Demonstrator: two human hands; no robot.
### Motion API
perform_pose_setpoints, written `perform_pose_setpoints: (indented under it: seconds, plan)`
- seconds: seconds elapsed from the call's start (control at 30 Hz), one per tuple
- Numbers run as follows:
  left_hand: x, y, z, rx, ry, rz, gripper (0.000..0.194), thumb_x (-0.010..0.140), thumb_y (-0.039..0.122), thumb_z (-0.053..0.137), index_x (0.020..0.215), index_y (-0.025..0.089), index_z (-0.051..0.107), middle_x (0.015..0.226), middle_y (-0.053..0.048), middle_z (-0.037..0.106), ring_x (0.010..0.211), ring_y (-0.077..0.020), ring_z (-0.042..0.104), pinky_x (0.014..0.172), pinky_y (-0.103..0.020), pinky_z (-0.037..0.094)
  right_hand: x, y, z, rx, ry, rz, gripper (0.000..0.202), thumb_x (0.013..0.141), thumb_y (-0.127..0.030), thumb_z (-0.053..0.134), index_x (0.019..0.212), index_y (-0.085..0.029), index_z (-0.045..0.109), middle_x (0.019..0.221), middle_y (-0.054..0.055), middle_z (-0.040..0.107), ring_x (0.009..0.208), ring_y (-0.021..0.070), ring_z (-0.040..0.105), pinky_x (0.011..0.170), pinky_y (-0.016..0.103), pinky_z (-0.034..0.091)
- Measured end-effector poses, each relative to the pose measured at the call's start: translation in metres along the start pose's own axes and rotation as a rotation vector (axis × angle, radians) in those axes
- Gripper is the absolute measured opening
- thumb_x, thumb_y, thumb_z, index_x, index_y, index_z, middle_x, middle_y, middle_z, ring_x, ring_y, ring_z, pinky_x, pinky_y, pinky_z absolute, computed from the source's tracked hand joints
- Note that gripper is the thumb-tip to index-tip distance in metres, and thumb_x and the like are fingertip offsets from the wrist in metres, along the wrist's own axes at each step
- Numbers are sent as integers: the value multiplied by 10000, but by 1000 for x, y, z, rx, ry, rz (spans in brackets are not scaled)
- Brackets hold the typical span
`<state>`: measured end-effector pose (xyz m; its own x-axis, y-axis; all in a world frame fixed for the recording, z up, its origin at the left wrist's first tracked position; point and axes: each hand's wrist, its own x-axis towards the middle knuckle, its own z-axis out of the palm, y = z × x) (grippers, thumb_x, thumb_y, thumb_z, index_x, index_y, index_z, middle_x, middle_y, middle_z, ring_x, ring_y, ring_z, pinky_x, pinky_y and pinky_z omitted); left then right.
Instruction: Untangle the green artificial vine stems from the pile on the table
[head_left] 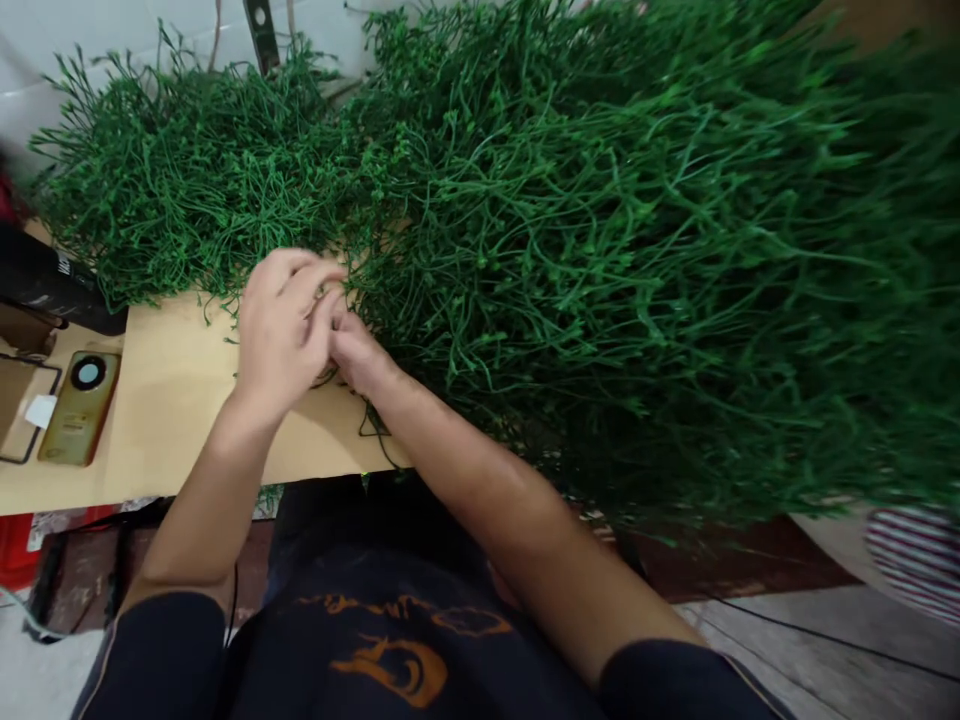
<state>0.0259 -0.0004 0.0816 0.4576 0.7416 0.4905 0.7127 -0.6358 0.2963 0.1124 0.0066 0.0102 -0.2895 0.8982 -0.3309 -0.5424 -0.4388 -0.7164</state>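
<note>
My left hand (281, 325) and my right hand (361, 355) meet over a tan board, with the fingers of both curled and pressed together at the fingertips. What they pinch is mostly hidden, though a bit of thin green strand shows just below them. Close behind and to the right rises a big heap of thin green plastic-looking plant stems (570, 230) with small forked tips. Another heap of the same stems (202, 170) lies beyond my left hand. A few loose strands trail onto the board below my right wrist.
The tan board (180, 400) forms the work surface, its front edge near my body. A gold phone (81, 408) lies at the left, beside a black cylinder (56, 280). A metal upright (261, 35) stands at the back wall. Striped cloth (915, 560) shows at far right.
</note>
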Motion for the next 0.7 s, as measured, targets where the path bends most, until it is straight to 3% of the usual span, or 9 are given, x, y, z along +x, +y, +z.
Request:
perform_pose_setpoints:
  seconds: [0.1,0.23,0.33,0.43,0.5,0.6,0.7]
  plan:
    - [-38,-32,1,41,0,-112,334,843,377,544,1105,172,582,1116,-112,564,1055,-233,541,918,-395,462,-3,-3,3,47,88,-135,294,739,-266,675,584,-164,447,442,-113,235,395,10,175,391,172,161]
    - [-63,-51,7,-40,-142,-181,269,907,342,421,1018,159,583,942,-74,606,868,-172,575,815,-328,487,-8,-11,6,104,106,-187,191,795,-171,597,625,-140,515,437,-122,226,370,0,151,386,160,150]
    - [-62,-51,8,-32,-13,-203,253,873,381,485,991,170,562,943,-76,583,843,-170,557,778,-321,483,-12,-11,8,100,53,-177,154,786,-129,589,641,-128,535,438,-125,245,362,-7,147,381,151,144]
    - [-55,-47,8,-6,144,-227,424,780,456,609,1070,164,509,1060,-117,526,897,-197,539,755,-334,483,-13,-7,8,85,-15,-143,108,776,-130,598,674,-121,564,435,-123,266,363,-7,154,377,147,137]
    - [-52,-46,10,-3,92,-212,434,770,466,618,1055,161,501,1048,-114,523,891,-201,542,762,-344,477,-12,-5,7,83,-25,-139,110,754,-153,637,676,-124,566,431,-121,282,369,-8,159,376,144,143]
    - [-51,-45,16,9,-36,-206,288,834,415,539,961,157,514,934,-85,552,830,-193,550,773,-355,467,-12,-5,7,91,-20,-155,170,707,-188,701,656,-129,550,436,-119,302,377,-11,167,375,144,151]
    - [-50,-45,21,31,-40,-205,194,865,362,482,850,171,512,876,-80,568,863,-206,551,792,-352,456,-15,-8,8,104,-22,-157,157,712,-181,695,663,-126,556,441,-118,304,378,-11,163,375,147,156]
